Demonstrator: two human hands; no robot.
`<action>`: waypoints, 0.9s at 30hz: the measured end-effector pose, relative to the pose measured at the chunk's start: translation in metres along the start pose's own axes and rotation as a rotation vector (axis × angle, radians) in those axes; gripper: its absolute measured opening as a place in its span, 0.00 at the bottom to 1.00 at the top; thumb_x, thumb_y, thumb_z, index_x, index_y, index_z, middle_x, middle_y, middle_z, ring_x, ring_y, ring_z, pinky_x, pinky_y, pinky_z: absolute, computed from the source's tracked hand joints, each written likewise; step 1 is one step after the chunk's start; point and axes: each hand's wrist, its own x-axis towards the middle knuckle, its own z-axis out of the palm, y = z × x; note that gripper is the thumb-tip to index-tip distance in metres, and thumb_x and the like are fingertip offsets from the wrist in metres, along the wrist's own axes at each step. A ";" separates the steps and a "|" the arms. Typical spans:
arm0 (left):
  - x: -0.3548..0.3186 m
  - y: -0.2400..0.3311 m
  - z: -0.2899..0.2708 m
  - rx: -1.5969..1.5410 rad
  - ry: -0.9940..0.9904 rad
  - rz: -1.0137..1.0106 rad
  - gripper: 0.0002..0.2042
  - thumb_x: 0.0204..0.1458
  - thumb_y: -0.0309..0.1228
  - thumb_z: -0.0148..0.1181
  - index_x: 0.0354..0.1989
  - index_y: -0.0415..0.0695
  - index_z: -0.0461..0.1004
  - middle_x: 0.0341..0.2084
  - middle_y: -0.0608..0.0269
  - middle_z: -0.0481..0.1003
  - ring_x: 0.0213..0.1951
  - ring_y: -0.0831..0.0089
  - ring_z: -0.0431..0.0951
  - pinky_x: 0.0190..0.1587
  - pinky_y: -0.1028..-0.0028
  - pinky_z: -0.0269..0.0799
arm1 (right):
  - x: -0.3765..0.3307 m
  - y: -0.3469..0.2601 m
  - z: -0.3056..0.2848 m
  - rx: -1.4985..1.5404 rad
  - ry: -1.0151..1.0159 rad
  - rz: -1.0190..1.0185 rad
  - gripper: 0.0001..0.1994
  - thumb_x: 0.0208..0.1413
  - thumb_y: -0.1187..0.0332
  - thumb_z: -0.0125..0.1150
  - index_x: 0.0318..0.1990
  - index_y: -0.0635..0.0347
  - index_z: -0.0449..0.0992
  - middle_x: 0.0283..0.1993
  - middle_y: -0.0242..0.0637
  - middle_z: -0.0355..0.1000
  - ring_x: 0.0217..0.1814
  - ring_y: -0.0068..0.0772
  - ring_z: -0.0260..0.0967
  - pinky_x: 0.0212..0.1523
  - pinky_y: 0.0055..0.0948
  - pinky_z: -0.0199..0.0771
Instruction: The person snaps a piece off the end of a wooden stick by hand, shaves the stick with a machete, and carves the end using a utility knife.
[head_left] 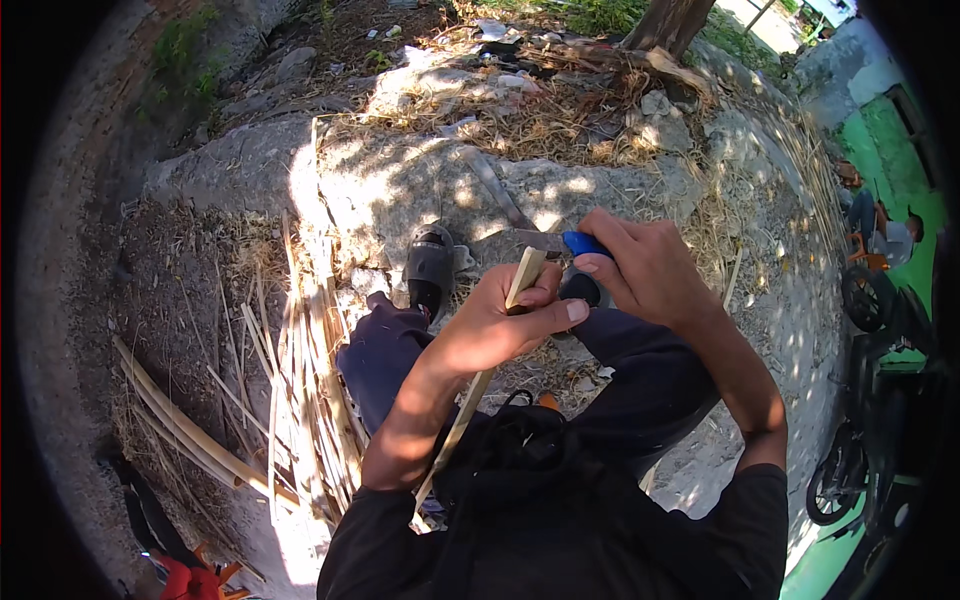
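My left hand (500,325) grips a long pale bamboo strip (523,275) that runs from its top end near the knife down past my wrist to my lap. My right hand (645,270) is closed around the blue handle (582,243) of a knife. The knife's grey blade (540,239) points left and meets the top end of the strip. Both hands sit close together above my knees, which are in dark trousers (385,355).
A pile of split bamboo strips (300,400) lies on the ground to my left, with thicker pieces (180,425) beyond it. A large grey rock (400,180) and dry straw lie ahead. Motorbikes (870,400) and a seated person (885,235) are at the right.
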 end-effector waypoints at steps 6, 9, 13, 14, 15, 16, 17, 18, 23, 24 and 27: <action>0.002 -0.004 0.001 -0.078 -0.009 0.013 0.26 0.65 0.26 0.65 0.23 0.54 0.51 0.16 0.81 0.56 0.19 0.90 0.53 0.23 0.76 0.52 | -0.003 -0.001 0.006 -0.057 0.001 0.019 0.16 0.70 0.55 0.57 0.48 0.60 0.72 0.33 0.44 0.76 0.29 0.53 0.76 0.30 0.44 0.73; 0.004 -0.007 0.001 -0.058 0.005 0.048 0.25 0.66 0.26 0.64 0.23 0.55 0.51 0.15 0.81 0.56 0.19 0.89 0.53 0.24 0.78 0.56 | -0.002 0.000 0.009 -0.044 -0.022 0.049 0.15 0.69 0.56 0.59 0.49 0.60 0.72 0.33 0.45 0.76 0.29 0.54 0.76 0.29 0.45 0.73; 0.005 -0.007 -0.001 -0.075 -0.005 -0.022 0.25 0.65 0.26 0.64 0.23 0.54 0.51 0.15 0.81 0.57 0.19 0.89 0.55 0.31 0.77 0.67 | -0.004 0.009 0.016 -0.037 0.040 0.012 0.16 0.70 0.52 0.58 0.49 0.56 0.71 0.32 0.41 0.78 0.26 0.50 0.77 0.24 0.45 0.74; 0.005 -0.007 0.000 -0.075 -0.005 -0.022 0.25 0.65 0.26 0.64 0.23 0.54 0.51 0.15 0.81 0.57 0.19 0.89 0.55 0.31 0.77 0.67 | -0.004 0.009 0.016 -0.030 0.046 -0.002 0.16 0.70 0.53 0.58 0.49 0.56 0.71 0.32 0.41 0.78 0.26 0.51 0.77 0.25 0.45 0.75; 0.005 -0.008 0.001 -0.056 0.011 0.009 0.25 0.65 0.26 0.64 0.23 0.54 0.51 0.15 0.80 0.57 0.20 0.89 0.57 0.31 0.77 0.68 | -0.003 0.010 0.016 -0.024 0.053 -0.016 0.16 0.70 0.53 0.57 0.49 0.56 0.71 0.32 0.41 0.78 0.26 0.51 0.78 0.25 0.45 0.75; 0.005 -0.008 0.002 -0.037 0.026 0.042 0.26 0.65 0.26 0.65 0.22 0.54 0.51 0.15 0.80 0.57 0.21 0.89 0.58 0.31 0.76 0.68 | -0.003 0.011 0.016 -0.024 0.053 -0.017 0.16 0.70 0.53 0.57 0.49 0.56 0.71 0.32 0.41 0.78 0.26 0.51 0.78 0.25 0.45 0.75; 0.005 -0.008 0.002 -0.037 0.026 0.042 0.26 0.65 0.26 0.65 0.22 0.54 0.51 0.15 0.80 0.57 0.21 0.89 0.58 0.31 0.76 0.68 | -0.003 0.011 0.017 -0.016 0.052 -0.017 0.15 0.70 0.53 0.57 0.49 0.56 0.71 0.32 0.42 0.78 0.26 0.52 0.78 0.25 0.45 0.75; 0.005 -0.007 0.002 -0.017 0.034 0.037 0.26 0.64 0.26 0.65 0.22 0.54 0.51 0.16 0.80 0.57 0.22 0.89 0.59 0.31 0.76 0.68 | -0.004 0.012 0.017 -0.009 0.051 -0.016 0.15 0.70 0.53 0.57 0.49 0.56 0.71 0.32 0.42 0.78 0.27 0.52 0.78 0.25 0.45 0.75; 0.006 -0.010 0.001 -0.030 0.036 0.070 0.25 0.64 0.27 0.66 0.22 0.53 0.52 0.18 0.79 0.59 0.24 0.88 0.62 0.32 0.76 0.69 | -0.004 0.012 0.019 -0.009 0.034 0.011 0.15 0.70 0.54 0.59 0.50 0.56 0.72 0.33 0.43 0.79 0.27 0.53 0.78 0.26 0.46 0.75; 0.005 -0.009 0.002 -0.020 0.049 0.055 0.25 0.64 0.26 0.66 0.22 0.53 0.52 0.18 0.79 0.59 0.25 0.88 0.63 0.32 0.76 0.70 | -0.004 0.011 0.019 -0.008 0.033 0.019 0.15 0.69 0.54 0.59 0.50 0.56 0.72 0.33 0.43 0.79 0.28 0.53 0.78 0.26 0.47 0.76; 0.003 -0.007 0.003 0.022 0.070 0.037 0.25 0.63 0.26 0.66 0.23 0.52 0.52 0.19 0.79 0.59 0.26 0.88 0.64 0.32 0.76 0.70 | -0.001 0.009 0.018 -0.016 0.009 0.027 0.15 0.69 0.54 0.59 0.50 0.56 0.72 0.32 0.42 0.79 0.28 0.53 0.79 0.26 0.47 0.76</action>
